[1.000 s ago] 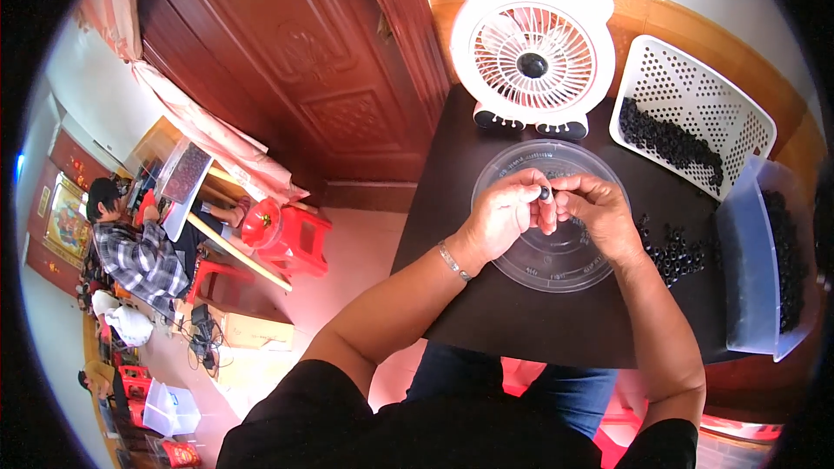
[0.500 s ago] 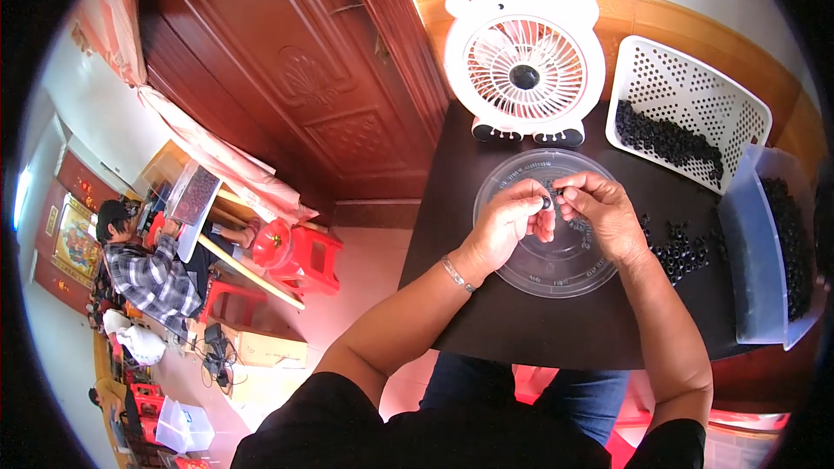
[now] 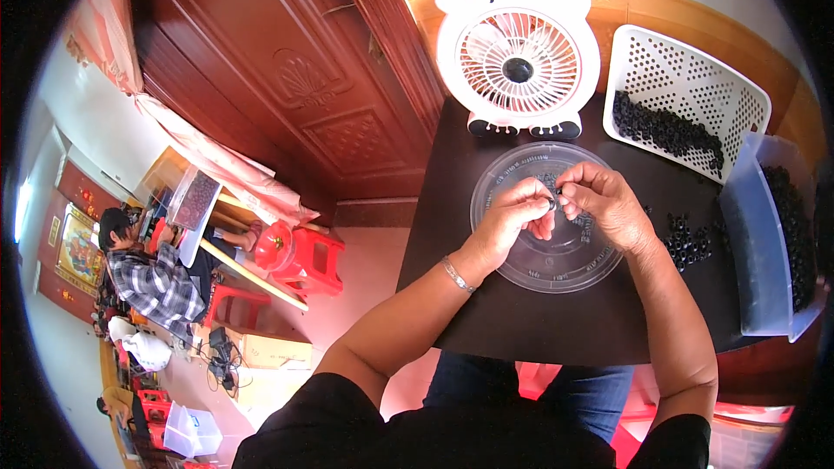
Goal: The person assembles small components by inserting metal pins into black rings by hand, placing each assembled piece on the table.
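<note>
Handwork seems at a fitting or checking step: the left hand [image 3: 511, 221] pinches a round black piece [image 3: 552, 205], the right hand [image 3: 610, 210] a smaller dark bit [image 3: 559, 192] just beside it, and the next move probably calls for steady alignment. Below the fingers lies a clear round tray [image 3: 556, 282]; dark tabletop [image 3: 530, 330] leaves room to their left, loose black pieces [image 3: 688, 245] and a translucent bin [image 3: 752, 247] limit their right.
</note>
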### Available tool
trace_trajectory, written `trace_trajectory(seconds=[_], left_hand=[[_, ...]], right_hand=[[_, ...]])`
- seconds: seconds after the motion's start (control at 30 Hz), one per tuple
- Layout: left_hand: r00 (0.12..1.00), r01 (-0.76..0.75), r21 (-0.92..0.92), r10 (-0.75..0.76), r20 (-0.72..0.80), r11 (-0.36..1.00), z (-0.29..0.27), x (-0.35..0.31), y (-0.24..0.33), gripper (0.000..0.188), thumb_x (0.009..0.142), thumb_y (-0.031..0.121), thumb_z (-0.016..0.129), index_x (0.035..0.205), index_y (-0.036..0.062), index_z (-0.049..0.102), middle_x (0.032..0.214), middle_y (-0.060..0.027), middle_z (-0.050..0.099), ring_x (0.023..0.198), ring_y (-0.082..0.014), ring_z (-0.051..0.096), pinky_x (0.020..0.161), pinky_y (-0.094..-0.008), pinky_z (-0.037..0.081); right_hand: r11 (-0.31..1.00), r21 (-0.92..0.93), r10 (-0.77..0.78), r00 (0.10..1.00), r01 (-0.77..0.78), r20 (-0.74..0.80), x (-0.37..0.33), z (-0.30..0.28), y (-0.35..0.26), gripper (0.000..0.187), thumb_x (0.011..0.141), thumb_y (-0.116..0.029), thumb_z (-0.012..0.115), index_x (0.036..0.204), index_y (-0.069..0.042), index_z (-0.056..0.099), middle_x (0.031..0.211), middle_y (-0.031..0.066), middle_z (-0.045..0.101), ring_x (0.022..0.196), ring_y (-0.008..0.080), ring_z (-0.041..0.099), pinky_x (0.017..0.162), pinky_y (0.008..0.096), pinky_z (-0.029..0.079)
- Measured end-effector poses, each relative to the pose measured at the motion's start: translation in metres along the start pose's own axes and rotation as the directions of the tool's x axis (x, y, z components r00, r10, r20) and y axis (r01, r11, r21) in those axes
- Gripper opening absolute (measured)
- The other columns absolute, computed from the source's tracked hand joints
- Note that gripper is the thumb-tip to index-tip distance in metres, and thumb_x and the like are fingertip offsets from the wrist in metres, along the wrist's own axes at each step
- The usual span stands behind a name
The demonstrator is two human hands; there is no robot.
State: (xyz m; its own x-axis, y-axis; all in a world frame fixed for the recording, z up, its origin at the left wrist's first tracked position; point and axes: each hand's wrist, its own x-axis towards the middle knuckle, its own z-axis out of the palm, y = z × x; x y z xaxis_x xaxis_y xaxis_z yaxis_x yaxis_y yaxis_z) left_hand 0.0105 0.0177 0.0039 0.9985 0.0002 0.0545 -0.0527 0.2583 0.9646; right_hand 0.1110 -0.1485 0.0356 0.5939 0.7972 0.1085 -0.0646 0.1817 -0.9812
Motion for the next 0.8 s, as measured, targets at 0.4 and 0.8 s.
trace_trajectory(seconds=[0.4, 0.8], left_hand=[[1.0, -0.022, 0.055, 0.022, 0.0, 0.998, 0.0, 0.001, -0.001, 0.015, 0.093, 0.018, 0.051, 0.095, 0.0041, 0.053, 0.08, -0.0053, 0.059, 0.069, -0.0136, 0.058, 0.066, -0.0269, 0.047], [0.995, -0.08, 0.217, 0.091, -0.042, 0.973, 0.004, -0.001, -0.005, 0.016, 0.093, 0.021, 0.053, 0.092, 0.0049, 0.052, 0.076, -0.0025, 0.055, 0.068, -0.0116, 0.056, 0.067, -0.025, 0.045]], right_hand=[[0.954, -0.3, 0.018, 0.999, -0.005, 0.041, -0.003, 0.004, -0.007, 0.017, 0.092, -0.017, 0.059, 0.089, 0.0, 0.058, 0.073, -0.0004, 0.054, 0.066, 0.0072, 0.047, 0.062, 0.0234, 0.042], [0.831, -0.55, -0.101, 0.995, 0.077, -0.014, -0.007, 0.012, -0.01, 0.016, 0.087, -0.014, 0.064, 0.085, 0.001, 0.062, 0.069, 0.0056, 0.058, 0.066, 0.0109, 0.05, 0.062, 0.0291, 0.043]])
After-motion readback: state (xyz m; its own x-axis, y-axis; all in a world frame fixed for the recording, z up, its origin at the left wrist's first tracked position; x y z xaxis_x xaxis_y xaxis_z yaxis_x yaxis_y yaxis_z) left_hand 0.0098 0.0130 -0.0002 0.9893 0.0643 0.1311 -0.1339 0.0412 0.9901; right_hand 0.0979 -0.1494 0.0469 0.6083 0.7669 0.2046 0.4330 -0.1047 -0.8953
